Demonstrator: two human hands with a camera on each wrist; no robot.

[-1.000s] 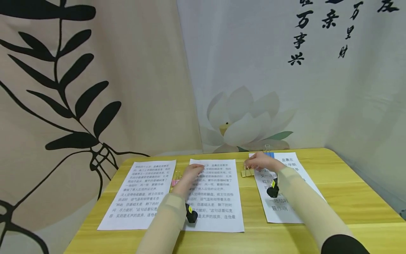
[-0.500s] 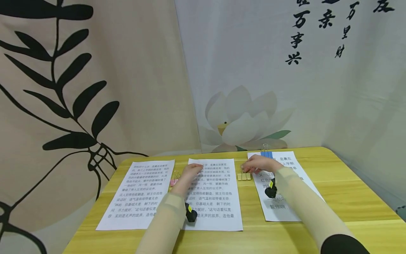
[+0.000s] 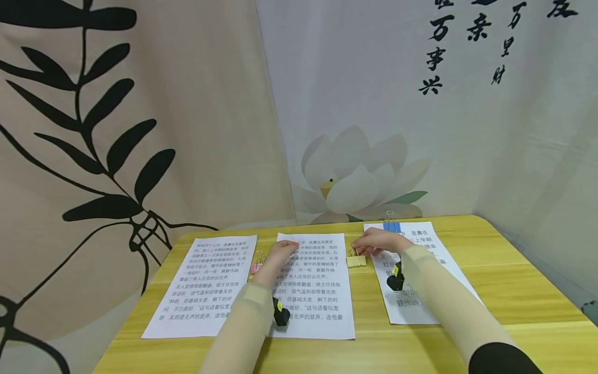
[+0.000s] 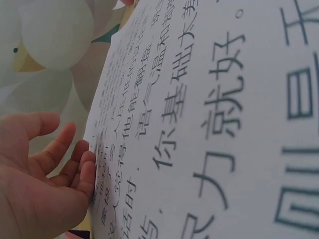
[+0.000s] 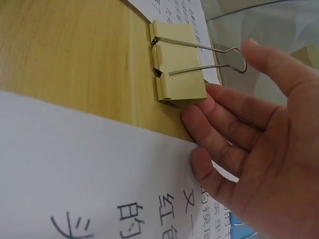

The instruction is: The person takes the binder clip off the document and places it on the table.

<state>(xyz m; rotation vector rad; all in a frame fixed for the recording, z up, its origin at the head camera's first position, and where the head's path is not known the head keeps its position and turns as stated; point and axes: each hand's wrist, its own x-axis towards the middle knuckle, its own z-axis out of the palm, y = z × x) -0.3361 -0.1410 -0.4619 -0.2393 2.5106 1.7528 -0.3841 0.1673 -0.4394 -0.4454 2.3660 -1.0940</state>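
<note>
My right hand (image 3: 380, 241) pinches a yellow binder clip (image 5: 179, 62) beside the upper right edge of the middle printed sheet (image 3: 317, 291). In the right wrist view the thumb is at the clip's wire handle and the other fingers lie behind its body. Its jaws look closed, apart from any paper. My left hand (image 3: 280, 257) rests on the upper left of the middle sheet; in the left wrist view its fingers (image 4: 82, 167) are loosely bent at the paper. The right printed sheet (image 3: 406, 306) lies partly under my right arm, with a blue binder clip (image 3: 391, 227) at its top edge.
Another printed sheet (image 3: 201, 291) lies on the left of the wooden table (image 3: 374, 353). A pink binder clip (image 3: 255, 267) sits between it and the middle sheet, partly hidden by my left arm. A curtain (image 3: 224, 130) with plant and lotus prints hangs behind.
My right hand has moved a little left with the yellow binder clip, bringing it closer to the middle sheet's right edge. My left hand stays on the middle sheet.
</note>
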